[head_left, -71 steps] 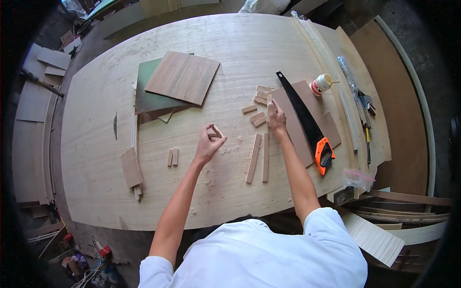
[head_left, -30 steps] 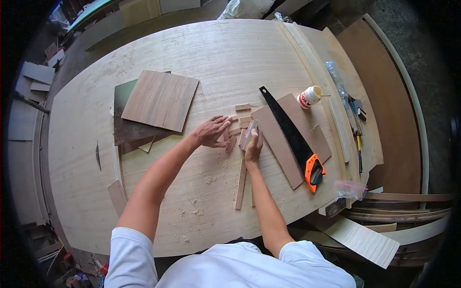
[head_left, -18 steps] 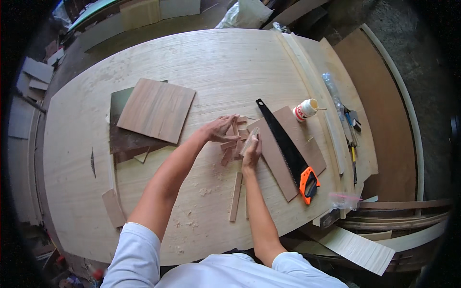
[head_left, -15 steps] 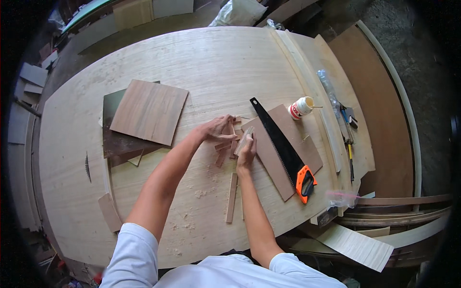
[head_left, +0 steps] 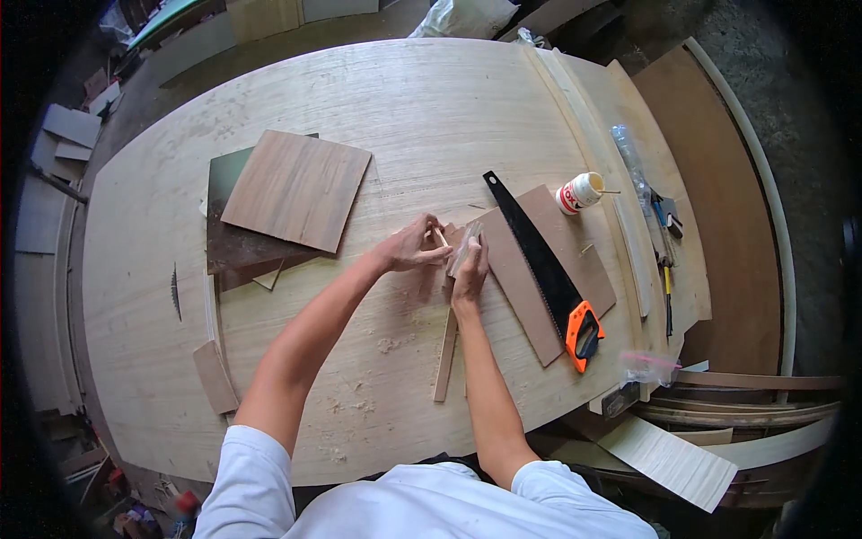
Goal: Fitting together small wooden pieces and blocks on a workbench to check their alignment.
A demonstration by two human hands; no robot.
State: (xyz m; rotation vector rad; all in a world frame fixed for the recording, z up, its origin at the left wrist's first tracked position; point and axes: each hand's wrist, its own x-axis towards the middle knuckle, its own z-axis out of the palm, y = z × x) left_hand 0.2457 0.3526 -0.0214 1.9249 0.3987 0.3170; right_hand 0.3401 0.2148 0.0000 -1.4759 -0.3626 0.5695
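Note:
Near the middle of the table, my left hand (head_left: 415,244) is closed around a small wooden piece (head_left: 440,236), its thumb reaching toward my right hand. My right hand (head_left: 470,274) grips a pale flat block (head_left: 464,246), tilted upright. The block's kind is hard to make out. Small brown wood offcuts (head_left: 453,235) lie between the hands, partly hidden by the fingers. Below my right hand, a narrow wooden strip (head_left: 445,359) lies on the table. Just to the right, a handsaw (head_left: 537,256) with an orange and black handle rests across a brown board (head_left: 512,274).
An open white glue bottle (head_left: 579,192) with a stick in it stands beyond the saw. Square wooden panels (head_left: 296,190) are stacked at the left, near a loose blade (head_left: 175,292). Hand tools (head_left: 666,220) and long strips line the right edge; sawdust (head_left: 359,409) dots the near tabletop.
The small offcuts that lay spread beneath my hands are gathered in closer between them. My hands have drawn nearer to each other. The whole view has shifted slightly.

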